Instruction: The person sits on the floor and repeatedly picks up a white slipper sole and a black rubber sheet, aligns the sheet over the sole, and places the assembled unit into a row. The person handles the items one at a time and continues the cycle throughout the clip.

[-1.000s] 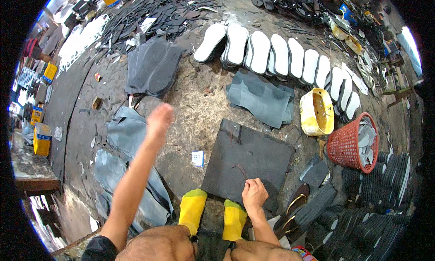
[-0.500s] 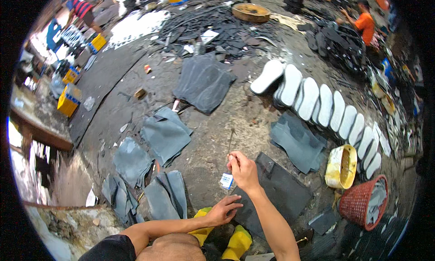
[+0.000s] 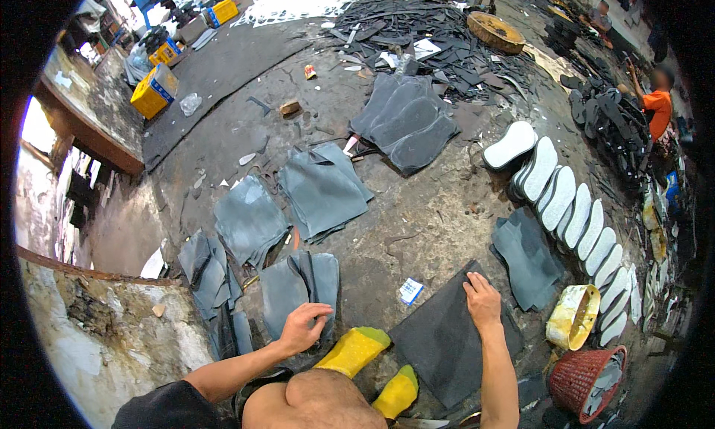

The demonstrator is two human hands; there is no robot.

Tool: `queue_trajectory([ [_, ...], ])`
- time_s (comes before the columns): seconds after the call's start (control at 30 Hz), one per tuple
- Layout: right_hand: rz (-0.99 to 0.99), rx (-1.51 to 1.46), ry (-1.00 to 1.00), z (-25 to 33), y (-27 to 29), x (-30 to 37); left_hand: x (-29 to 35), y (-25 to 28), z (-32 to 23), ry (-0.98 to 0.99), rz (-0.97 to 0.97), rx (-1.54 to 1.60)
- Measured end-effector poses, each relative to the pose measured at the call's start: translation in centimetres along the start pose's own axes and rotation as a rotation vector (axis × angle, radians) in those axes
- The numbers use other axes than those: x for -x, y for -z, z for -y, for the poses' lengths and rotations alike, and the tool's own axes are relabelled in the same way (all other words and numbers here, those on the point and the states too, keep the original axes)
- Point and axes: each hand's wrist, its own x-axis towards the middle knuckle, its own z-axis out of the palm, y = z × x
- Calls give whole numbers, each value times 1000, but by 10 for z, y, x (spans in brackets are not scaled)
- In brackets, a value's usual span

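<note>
As my right hand [image 3: 484,299], fingers extended and gripping nothing, lies at the far corner of the black mat [image 3: 439,347] on the floor [image 3: 439,213], my left hand [image 3: 304,329], half-curled and empty, hovers by grey sheets [image 3: 278,296]. Red basket [image 3: 570,384]: I see grey scraps [image 3: 605,384]. Yellow tub [image 3: 560,327] beside it: contents I cannot tell.

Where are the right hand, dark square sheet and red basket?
Right hand [image 3: 485,301], head view: its back.
Dark square sheet [image 3: 441,345], head view: middle of its upper face.
Red basket [image 3: 570,378], head view: outer side wall.
</note>
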Motion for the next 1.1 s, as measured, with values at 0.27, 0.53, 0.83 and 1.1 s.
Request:
queue_trajectory([
  [0.27, 225, 60, 52, -11, 34, -5, 0, -5, -11, -35, 36, 64],
  [0.53, 187, -342, -260, -21, 37, -3, -24, -21, -26, -117, 103, 74],
  [0.83, 112, -1181, -345, 96, 79, -87, -71, -157, -76, -549, 580, 199],
  [1.1, -305, -159, -916, -45, 32, 9, -203, -244, -136, -394, 299, 198],
])
